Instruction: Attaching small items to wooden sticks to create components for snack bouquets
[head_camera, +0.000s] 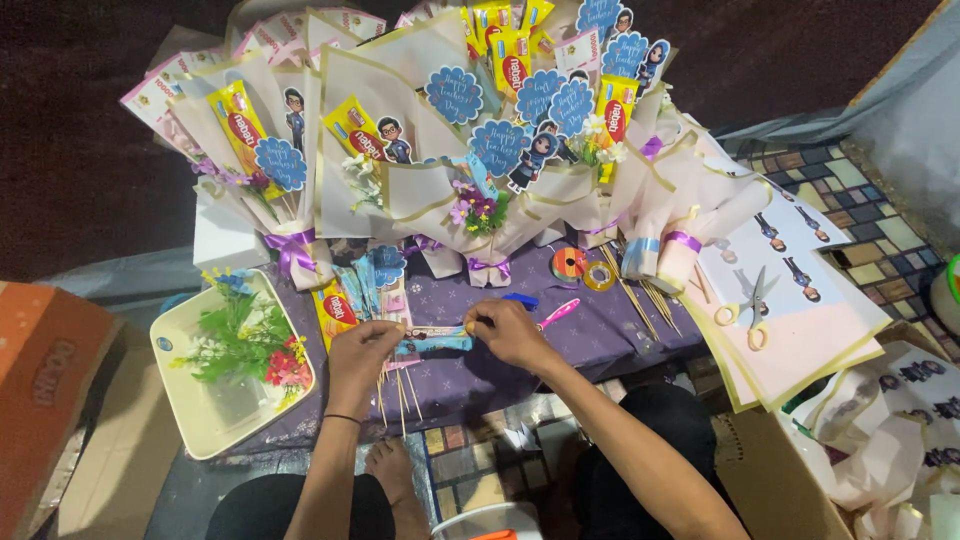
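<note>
Left hand and right hand both pinched closed on ends of blue snack bar. Cream tray left of grip holds artificial flowers.

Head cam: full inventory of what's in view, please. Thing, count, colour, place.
wrapped bouquets: about ten, cream paper with yellow snack packs and blue round tags, back of the table
purple cloth: one, over the table
cream tray: one, left, holding artificial flowers, green, red and yellow
tape rolls: two, orange and yellow, centre right
scissors: one, yellow handles, on pink paper sheets at right
wooden skewers: several, right of centre
pink cutter: one, near the right hand
blue snack bar: one, held in both hands
left hand: holds bar and skewers
right hand: pinches the bar's end
</note>
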